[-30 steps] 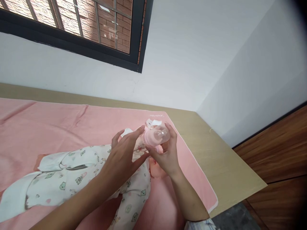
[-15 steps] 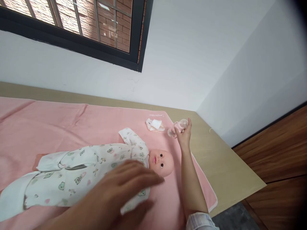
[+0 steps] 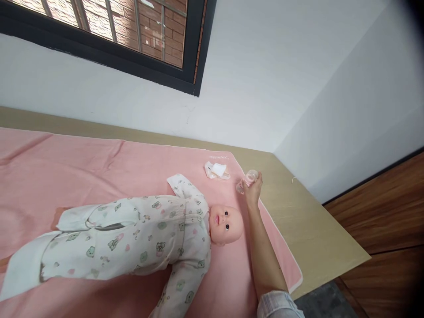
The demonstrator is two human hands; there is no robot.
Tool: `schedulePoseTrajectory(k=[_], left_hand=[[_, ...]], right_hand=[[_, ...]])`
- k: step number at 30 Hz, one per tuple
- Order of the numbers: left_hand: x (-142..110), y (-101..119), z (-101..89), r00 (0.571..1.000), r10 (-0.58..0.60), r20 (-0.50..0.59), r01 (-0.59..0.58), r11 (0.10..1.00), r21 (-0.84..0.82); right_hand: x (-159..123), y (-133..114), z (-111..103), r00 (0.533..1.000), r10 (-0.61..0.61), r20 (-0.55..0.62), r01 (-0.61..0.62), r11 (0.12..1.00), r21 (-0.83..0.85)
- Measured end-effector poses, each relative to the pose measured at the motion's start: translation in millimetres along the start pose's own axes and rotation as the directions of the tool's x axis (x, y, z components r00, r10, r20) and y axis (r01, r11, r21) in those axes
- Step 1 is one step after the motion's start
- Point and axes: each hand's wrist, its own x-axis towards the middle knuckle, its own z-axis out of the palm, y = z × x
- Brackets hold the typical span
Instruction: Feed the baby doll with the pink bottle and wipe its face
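My right hand (image 3: 253,190) reaches out past the doll's head and is closed around a small clear baby bottle (image 3: 251,176) with pink parts. The bottle lies tilted at the edge of the pink blanket, partly covered by my fingers. A baby doll (image 3: 226,224) lies on its back, its head toward my right arm, dressed in a white patterned sleepsuit (image 3: 142,238). Beyond its head, a small open plastic packet with white tissue (image 3: 217,170) rests on the blanket. My left hand is out of view.
The pink blanket (image 3: 82,168) covers much of a pale wooden tabletop (image 3: 298,225). A white wall (image 3: 245,88) with a dark-framed window (image 3: 195,53) stands behind it. Brown wooden panels (image 3: 391,221) are at the right, beyond the table's corner.
My left hand, which was over the doll's body, has left the view. My right hand still grips the baby bottle, now slightly lower in the picture. The camera view has shifted slightly.
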Motion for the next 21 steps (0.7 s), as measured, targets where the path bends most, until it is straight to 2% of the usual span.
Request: schedulePoseTrajectory(k=[2,8,11,15,18,21], left_hand=[[7.6,-12.9,12.0,1.000,-0.013,0.012,0.013,1.000,-0.016],[9.8,-46.5,37.9,0.999,0.025,0.036,-0.024,0.999,-0.034],[16.6,-62.7,46.8,0.997,0.008,0.081,0.001,0.994,-0.112],[24.9,-81.5,45.1,0.977,-0.003,0.212,0.072,0.946,-0.317],[26.9,-89.3,35.3,0.950,0.067,0.305,0.096,0.867,-0.490],[26.7,-90.5,26.8,0.934,0.135,0.331,0.117,0.759,-0.640]], right_hand=[[-1.5,3.6,2.6,1.000,0.002,0.005,-0.002,1.000,0.016],[-9.4,16.4,10.8,1.000,0.015,0.013,-0.016,0.998,0.059],[-13.8,21.9,13.3,0.999,0.030,0.030,-0.034,0.991,0.130],[-16.1,27.9,13.4,0.993,0.110,0.037,-0.115,0.965,0.236],[-15.6,33.4,13.3,0.988,0.151,-0.006,-0.144,0.954,0.263],[-14.9,39.3,14.7,0.987,0.159,-0.027,-0.144,0.945,0.294]])
